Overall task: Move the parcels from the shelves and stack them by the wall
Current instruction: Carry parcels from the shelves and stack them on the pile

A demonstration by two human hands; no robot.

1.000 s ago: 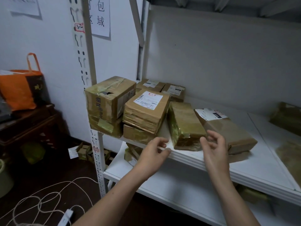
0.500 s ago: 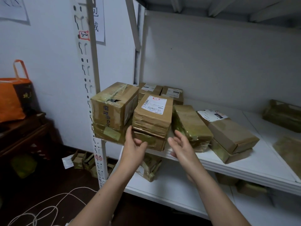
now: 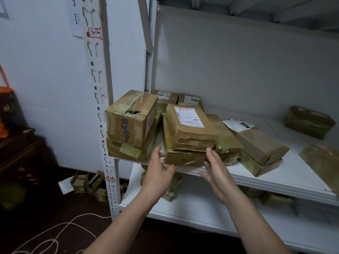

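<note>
Several brown taped parcels lie on the white shelf [image 3: 275,182]. A labelled parcel [image 3: 190,129] rests on a flatter parcel [image 3: 185,158] at the shelf's front edge. My left hand [image 3: 159,171] is open at the left end of that lower parcel, fingertips touching or almost touching it. My right hand [image 3: 216,173] is open just right of the same pair, palm facing it. A cube-shaped box [image 3: 130,116] sits on another parcel at the far left. A tape-wrapped parcel [image 3: 225,140] and a stacked pair [image 3: 256,143] lie to the right.
The white perforated upright [image 3: 102,107] stands at the shelf's left corner. More parcels lie on the lower shelf [image 3: 183,211] and on the floor [image 3: 88,182] by the wall. A white cord [image 3: 55,233] trails on the dark floor. A dark wooden table [image 3: 16,149] with an orange bag stands left.
Both hands have moved left from the tape-wrapped parcel to the two stacked parcels at the shelf's front edge. The camera has come closer.
</note>
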